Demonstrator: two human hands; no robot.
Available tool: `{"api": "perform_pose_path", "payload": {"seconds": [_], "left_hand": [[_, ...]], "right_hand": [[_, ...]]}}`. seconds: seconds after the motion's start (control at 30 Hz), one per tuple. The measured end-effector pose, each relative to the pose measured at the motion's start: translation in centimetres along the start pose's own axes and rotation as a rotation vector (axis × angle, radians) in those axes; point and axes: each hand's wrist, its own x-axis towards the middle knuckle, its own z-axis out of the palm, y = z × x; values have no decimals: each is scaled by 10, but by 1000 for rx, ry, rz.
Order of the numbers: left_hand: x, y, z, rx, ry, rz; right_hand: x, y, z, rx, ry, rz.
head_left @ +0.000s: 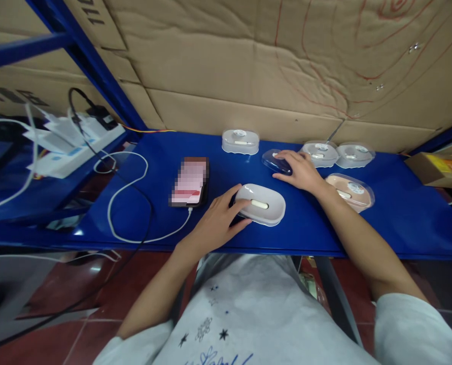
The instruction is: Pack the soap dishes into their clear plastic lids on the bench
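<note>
White oval case lies on the blue table in the head view, its left end between the thumb and spread fingers of the left hand, index fingertip beside the cream bar on top; whether they grip it, I cannot tell. Farther right, the right hand pinches a dark blue case between thumb and fingers

A phone lies face-up, plugged into a white cable.
</note>
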Motion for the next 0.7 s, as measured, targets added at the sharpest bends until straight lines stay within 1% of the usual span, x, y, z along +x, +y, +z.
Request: {"api": "perform_pose_path", "payload": {"seconds": [0.13,0.23,0.3,0.43,0.5,0.6,0.7], "left_hand": [[-2,0,-1,-45,-22,-25],[-2,1,-1,-97,-52,-45],[-2,1,-1,-124,-32,-70],[-1,1,-2,-181,104,-111],[-1,1,-4,-192,173,-110],[-1,0,-7,-178,213,-106],[0,-1,-7,-176,224,-97]], "right_hand": [[-1,4,3,-73,-32,53],[-2,-7,1,-113,-19,82],[-4,-25,-4,-72,-18,12],[-12,-73,-15,217,-83,-310],[-17,-92,-17,298,-105,-419],[-23,-104,-13,290,-122,-473],[-24,-104,-9,304,-127,-442]]}}
